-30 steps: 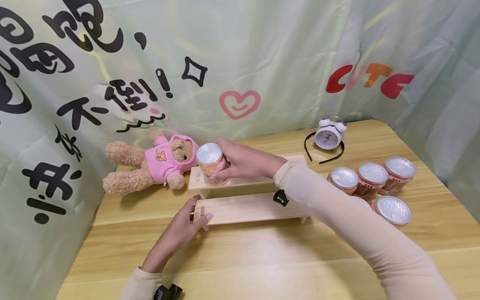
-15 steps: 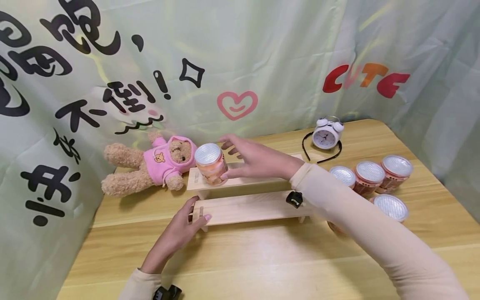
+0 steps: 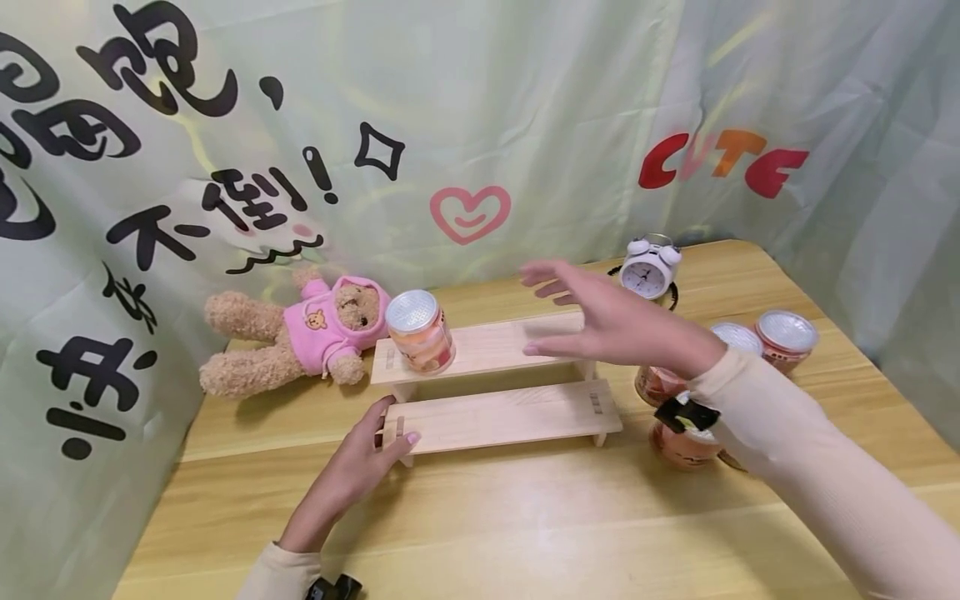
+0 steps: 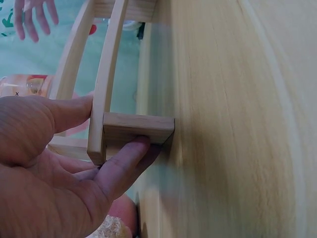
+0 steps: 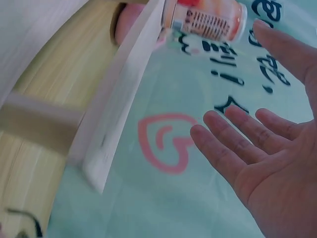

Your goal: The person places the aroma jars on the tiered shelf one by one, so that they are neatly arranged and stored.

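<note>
A two-step wooden rack [image 3: 495, 417] stands on the table, and my left hand [image 3: 356, 467] grips the left end of its lower step. The left wrist view shows the thumb [image 4: 72, 113] on the board's top and fingers against the leg beneath. On the upper step's left end a jar [image 3: 422, 333] with a silvery lid and orange label stands upright. My right hand [image 3: 600, 317] hangs over the upper step's right end, fingers spread and holding nothing. Its palm and straight fingers show in the right wrist view, apart from the jar [image 5: 208, 20].
Several similar jars [image 3: 787, 333] stand at the table's right, partly hidden by my right forearm. A white alarm clock [image 3: 649, 267] stands at the back, over a dark headband. A teddy bear [image 3: 315, 329] in a pink hoodie lies left of the rack. A printed curtain [image 3: 570, 125] hangs behind.
My right hand has let go of the jar on the upper step and moved off to the right, fingers spreading. The jar stays in place. My left hand keeps its grip on the rack.
</note>
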The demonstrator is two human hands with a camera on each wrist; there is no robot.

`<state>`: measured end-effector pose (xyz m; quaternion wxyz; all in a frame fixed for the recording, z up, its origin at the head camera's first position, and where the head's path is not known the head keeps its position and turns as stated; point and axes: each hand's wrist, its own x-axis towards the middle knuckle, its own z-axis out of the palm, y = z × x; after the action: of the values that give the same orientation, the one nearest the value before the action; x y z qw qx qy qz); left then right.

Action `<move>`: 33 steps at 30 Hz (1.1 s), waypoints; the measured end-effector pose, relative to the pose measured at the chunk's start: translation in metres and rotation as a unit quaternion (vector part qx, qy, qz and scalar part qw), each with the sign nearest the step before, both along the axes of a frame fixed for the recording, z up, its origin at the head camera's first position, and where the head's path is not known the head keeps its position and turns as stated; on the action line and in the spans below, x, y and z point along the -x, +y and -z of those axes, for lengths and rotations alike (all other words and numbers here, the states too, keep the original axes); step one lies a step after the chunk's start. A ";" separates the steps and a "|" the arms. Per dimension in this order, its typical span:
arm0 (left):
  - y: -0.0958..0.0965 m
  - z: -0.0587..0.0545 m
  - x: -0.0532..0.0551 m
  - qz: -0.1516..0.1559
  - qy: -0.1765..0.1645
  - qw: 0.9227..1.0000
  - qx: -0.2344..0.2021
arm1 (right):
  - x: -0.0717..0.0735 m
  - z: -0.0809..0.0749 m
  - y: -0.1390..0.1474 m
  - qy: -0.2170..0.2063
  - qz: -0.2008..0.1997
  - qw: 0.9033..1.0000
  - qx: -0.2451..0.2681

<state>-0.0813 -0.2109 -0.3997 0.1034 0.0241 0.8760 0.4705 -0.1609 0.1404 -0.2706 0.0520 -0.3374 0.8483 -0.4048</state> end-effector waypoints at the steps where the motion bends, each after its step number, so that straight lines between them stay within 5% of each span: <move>1: 0.000 0.000 0.000 -0.001 0.000 1.000 0.000 | -0.003 0.001 0.006 0.003 0.008 1.000 0.003; 19: 0.002 -0.003 -0.002 -0.003 -0.007 0.999 -0.042 | -0.050 0.022 0.108 0.049 0.153 0.987 0.004; 33: 0.002 -0.002 -0.001 -0.002 -0.003 1.000 -0.027 | -0.086 0.073 0.166 0.080 0.221 0.972 0.013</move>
<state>-0.0801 -0.2091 -0.3976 0.1039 0.0237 0.8628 0.4942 -0.0753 0.3068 -0.3438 -0.1107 -0.1733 0.8981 -0.3887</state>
